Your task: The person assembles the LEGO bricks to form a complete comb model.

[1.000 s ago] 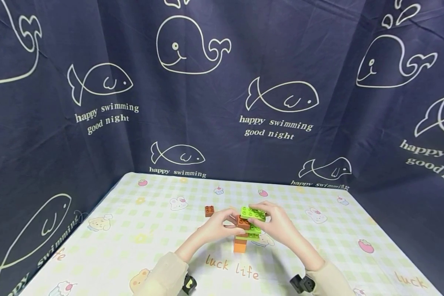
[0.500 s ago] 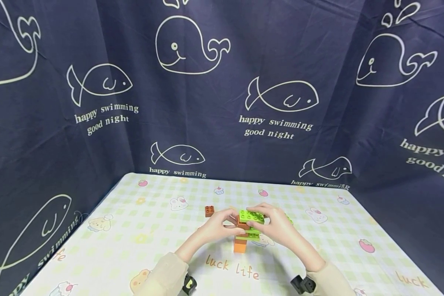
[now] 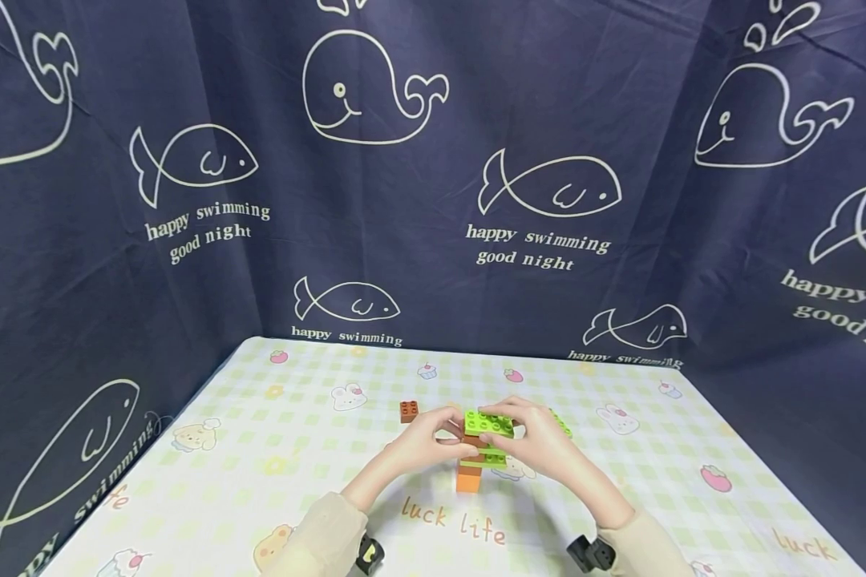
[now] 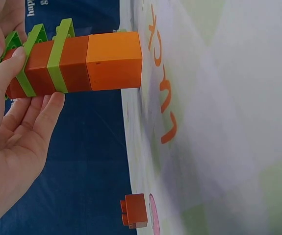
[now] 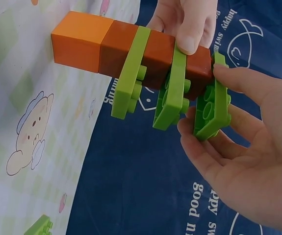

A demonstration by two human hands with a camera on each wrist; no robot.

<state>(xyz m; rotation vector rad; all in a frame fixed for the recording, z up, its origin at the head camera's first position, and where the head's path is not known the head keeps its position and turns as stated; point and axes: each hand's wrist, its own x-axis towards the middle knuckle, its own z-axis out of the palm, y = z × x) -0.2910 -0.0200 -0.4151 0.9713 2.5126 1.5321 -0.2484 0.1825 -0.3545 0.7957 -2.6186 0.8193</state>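
A tower of toy building bricks stands on the table, with an orange block (image 3: 467, 481) at its foot. Above that, brown bricks (image 5: 117, 48) alternate with green plates (image 5: 131, 73) that jut out to one side. My left hand (image 3: 427, 442) grips the upper part of the tower, thumb on one side and fingers on the other. At the top, my right hand (image 3: 537, 433) pinches the uppermost green plate (image 3: 485, 422) between thumb and fingers. This plate lies over the top brown brick (image 5: 198, 71), right at its studs.
A loose brown brick (image 3: 408, 412) sits on the table behind the left hand. Beyond the right hand lies another green piece (image 3: 561, 425), partly hidden by that hand. A patterned cloth covers the table (image 3: 296, 497), and a dark blue curtain (image 3: 433, 232) hangs behind it.
My right hand has moved the top green plate slightly left and down over the tower's top brown brick. More of the green piece behind that hand shows now. My left hand has stayed put.
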